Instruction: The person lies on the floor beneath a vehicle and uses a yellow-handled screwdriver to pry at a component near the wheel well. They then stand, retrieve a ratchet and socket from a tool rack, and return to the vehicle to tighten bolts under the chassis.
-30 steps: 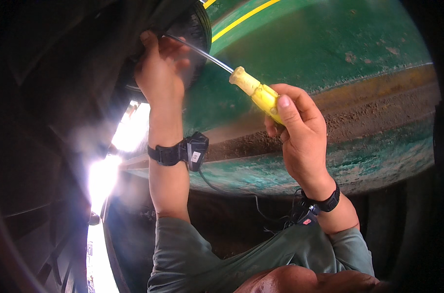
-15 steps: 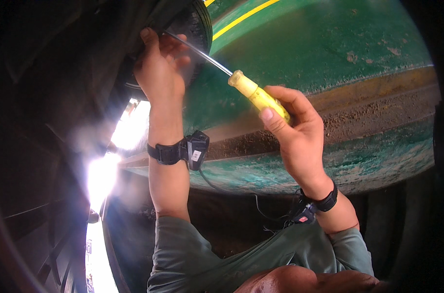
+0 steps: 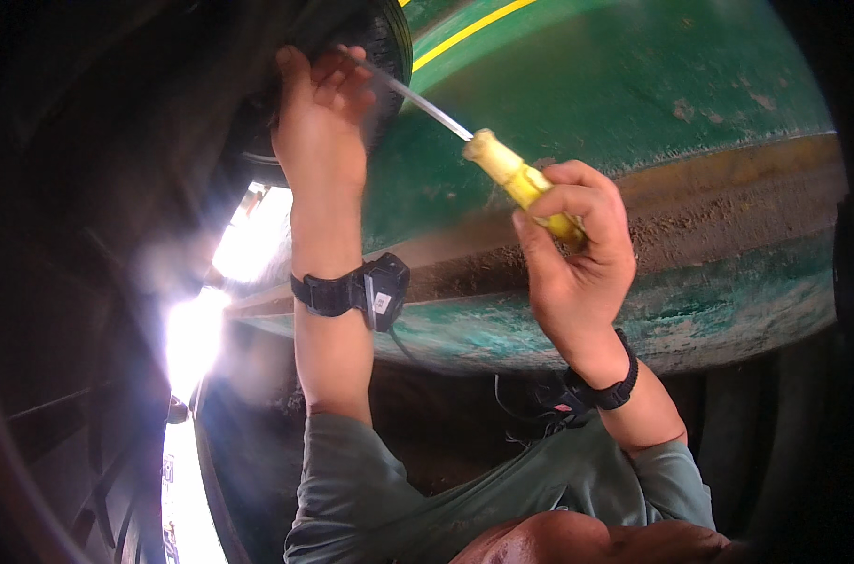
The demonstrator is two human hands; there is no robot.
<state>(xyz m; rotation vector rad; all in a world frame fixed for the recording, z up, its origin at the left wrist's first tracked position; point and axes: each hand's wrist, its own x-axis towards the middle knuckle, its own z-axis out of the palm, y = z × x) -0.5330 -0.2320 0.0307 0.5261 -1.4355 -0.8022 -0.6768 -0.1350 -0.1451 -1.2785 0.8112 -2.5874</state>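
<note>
Slanting up and leftward, a yellow-handled screwdriver [image 3: 504,169] is gripped by the right hand [image 3: 587,258]. Its tip is lost beside the left hand [image 3: 321,127], fingers half curled; whether anything is pinched there cannot be told. Should the screwdriver slip, those fingers might be jabbed. Access seems hemmed by the tyre [image 3: 396,42] and a dark, murky mass [image 3: 117,141]; a green-painted surface [image 3: 577,85] lies rightward.

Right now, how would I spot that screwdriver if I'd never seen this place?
Find the big green surface, upper right. Before it, the screwdriver in the right hand slants up toward the left hand. Unlike the flat yellow stripe, its yellow handle bears a silvery shaft.
</note>
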